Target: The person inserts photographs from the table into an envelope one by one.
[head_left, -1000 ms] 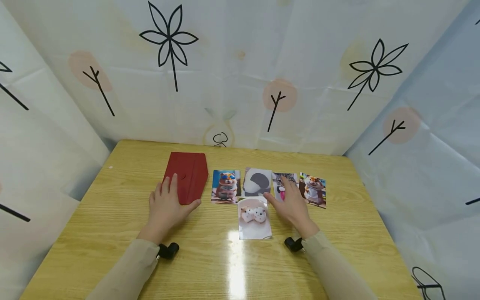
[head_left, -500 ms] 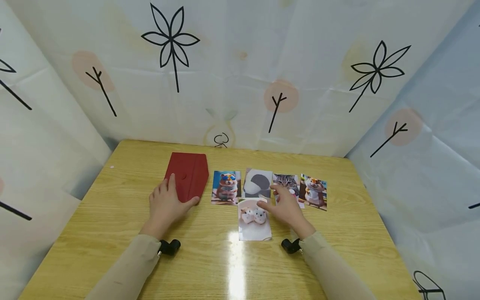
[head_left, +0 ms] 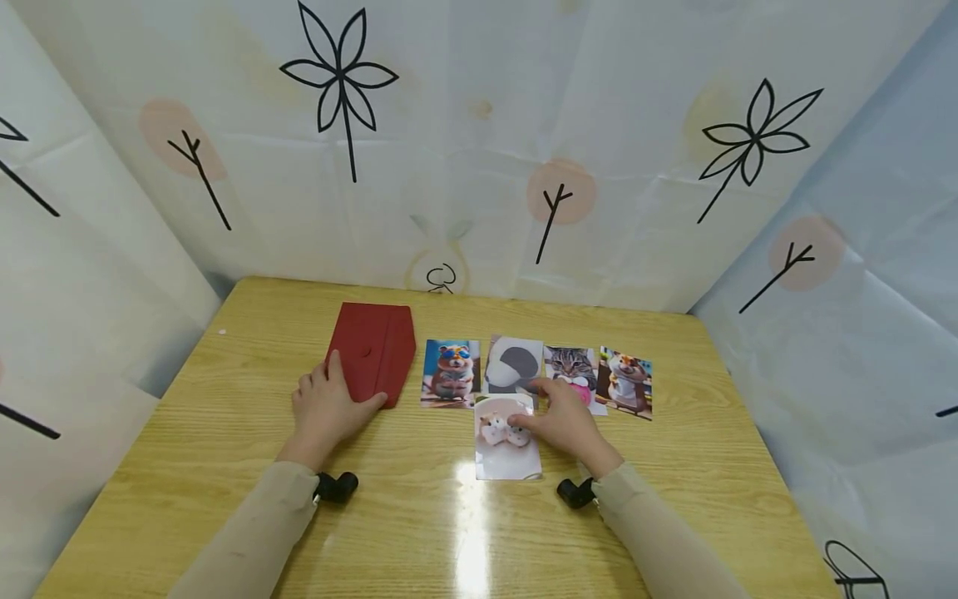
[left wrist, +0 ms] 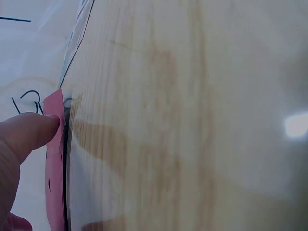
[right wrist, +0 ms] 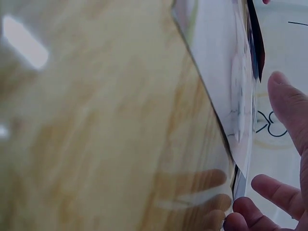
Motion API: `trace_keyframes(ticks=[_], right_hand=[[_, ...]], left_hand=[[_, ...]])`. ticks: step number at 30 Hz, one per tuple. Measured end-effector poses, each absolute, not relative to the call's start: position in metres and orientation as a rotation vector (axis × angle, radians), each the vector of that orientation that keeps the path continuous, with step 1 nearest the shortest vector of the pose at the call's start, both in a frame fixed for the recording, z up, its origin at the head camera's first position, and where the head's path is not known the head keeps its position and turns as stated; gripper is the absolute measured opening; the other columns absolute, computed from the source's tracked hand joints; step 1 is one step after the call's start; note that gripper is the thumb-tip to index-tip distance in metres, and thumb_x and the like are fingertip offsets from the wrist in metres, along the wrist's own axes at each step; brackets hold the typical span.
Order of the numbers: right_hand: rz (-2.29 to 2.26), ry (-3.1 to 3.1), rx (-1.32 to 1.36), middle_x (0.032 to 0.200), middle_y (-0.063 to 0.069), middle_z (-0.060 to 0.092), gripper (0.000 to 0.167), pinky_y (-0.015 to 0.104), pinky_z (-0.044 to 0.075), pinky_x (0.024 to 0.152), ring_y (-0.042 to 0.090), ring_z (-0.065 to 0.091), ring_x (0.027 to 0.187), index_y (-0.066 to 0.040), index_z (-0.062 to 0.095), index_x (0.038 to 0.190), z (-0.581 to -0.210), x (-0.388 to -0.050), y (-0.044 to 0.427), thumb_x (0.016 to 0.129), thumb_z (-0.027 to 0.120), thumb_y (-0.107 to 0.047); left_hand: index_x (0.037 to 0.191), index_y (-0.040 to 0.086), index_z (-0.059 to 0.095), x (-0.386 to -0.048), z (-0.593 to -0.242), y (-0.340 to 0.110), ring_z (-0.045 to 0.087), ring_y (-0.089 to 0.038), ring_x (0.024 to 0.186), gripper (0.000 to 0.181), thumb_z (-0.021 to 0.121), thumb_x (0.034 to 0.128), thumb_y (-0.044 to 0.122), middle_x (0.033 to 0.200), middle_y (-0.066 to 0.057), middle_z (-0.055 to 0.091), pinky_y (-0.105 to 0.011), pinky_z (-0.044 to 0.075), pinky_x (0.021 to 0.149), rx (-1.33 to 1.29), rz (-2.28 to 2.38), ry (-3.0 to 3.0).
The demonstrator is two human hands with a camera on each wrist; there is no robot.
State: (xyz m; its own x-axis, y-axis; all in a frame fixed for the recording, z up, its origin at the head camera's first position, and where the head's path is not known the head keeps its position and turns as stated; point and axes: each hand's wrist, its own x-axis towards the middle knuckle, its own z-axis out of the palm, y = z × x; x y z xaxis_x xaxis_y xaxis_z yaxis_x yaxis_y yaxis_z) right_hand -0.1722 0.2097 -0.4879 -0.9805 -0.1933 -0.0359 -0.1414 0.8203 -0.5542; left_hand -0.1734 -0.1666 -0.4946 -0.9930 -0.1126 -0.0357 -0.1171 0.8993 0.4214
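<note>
A red envelope-like pouch with a round mark on its flap lies flat at the left. My left hand touches it, thumb on the near edge and index finger along the left side. In the left wrist view the thumb presses on the pouch. Above the front photo card, which shows two small white animals, my right hand reaches with thumb and index finger apart. That hand partly covers this card and the cat photo card. The right wrist view has the fingers beside the card.
Behind the front card a row of photo cards continues: a hamster with sunglasses, a grey-and-white picture and a plump hamster. They lie on a wooden table, with patterned cloth round its back and sides.
My right hand has moved left and toward me, from over the cat card to the front card's right side; more of the cat shows. My left hand's thumb has come onto the pouch's near edge.
</note>
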Motion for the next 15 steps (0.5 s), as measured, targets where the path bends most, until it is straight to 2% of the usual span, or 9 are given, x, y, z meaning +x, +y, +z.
trace_keyframes(ticks=[6,15], right_hand=[[-0.87,2.892,-0.22,0.109,0.004,0.053,0.078,0.041,0.046,0.081,0.02,0.051,0.093,-0.016,0.059,0.129,-0.4907,-0.1719,0.2091,0.067,0.081,-0.058],[-0.849,2.882,-0.212,0.102,0.006,0.047,0.077,0.037,0.042,0.072,0.02,0.043,0.085,-0.012,0.06,0.127,-0.49,-0.172,0.2054,0.067,0.084,-0.053]], left_hand=[[0.149,-0.008,0.012,-0.1735,-0.4972,-0.1693,0.029,-0.056,0.118,0.113,0.07,0.077,0.058,0.134,-0.04,0.031,-0.067,0.026,0.093,-0.17,0.674,3.062],[0.149,-0.008,0.011,-0.176,-0.4961,-0.1704,0.029,-0.057,0.116,0.115,0.072,0.0758,0.056,0.132,-0.041,0.032,-0.067,0.028,0.092,-0.19,0.675,3.047]])
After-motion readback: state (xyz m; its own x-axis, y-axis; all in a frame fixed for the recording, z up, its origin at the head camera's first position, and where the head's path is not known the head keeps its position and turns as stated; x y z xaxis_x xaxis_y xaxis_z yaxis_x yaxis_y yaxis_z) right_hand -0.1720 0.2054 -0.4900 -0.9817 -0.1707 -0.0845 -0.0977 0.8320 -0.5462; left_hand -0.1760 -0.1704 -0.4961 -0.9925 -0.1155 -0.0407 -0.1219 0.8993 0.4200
